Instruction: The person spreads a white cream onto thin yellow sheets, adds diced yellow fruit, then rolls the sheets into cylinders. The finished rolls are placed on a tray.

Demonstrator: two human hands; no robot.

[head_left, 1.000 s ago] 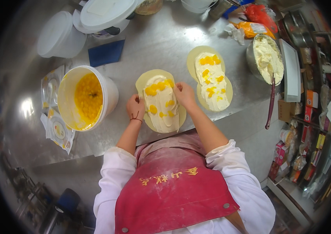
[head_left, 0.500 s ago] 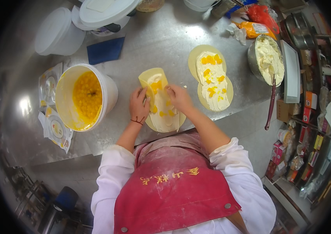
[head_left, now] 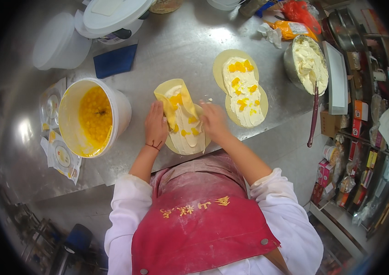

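In front of me lies a strip of two overlapping pale yellow crepes (head_left: 186, 147), spread with cream and dotted with yellow fruit pieces. Its far sides are raised and folded inward over the filling. Along the left side, my left hand (head_left: 156, 126) holds the raised edge, fingers fairly straight. My right hand (head_left: 215, 123), slightly blurred, is closed at the right edge with its fingers bent; its fingertips are partly hidden. To the right lies a second pair of crepes (head_left: 263, 98), flat, with cream and fruit on top.
A white bucket of yellow fruit (head_left: 123, 110) stands on the left, beside opened packets (head_left: 63, 156). At the right are a metal bowl of cream (head_left: 311, 62) with a dark-handled tool (head_left: 313, 121) and a white tray (head_left: 335, 78). A blue scraper (head_left: 115, 61) and lidded tubs (head_left: 61, 43) lie farther back.
The whole view has shifted slightly left. The left crepe edge stands more folded inward, with my left fingers straighter along it. My right hand has moved a little outward from the strip's middle.
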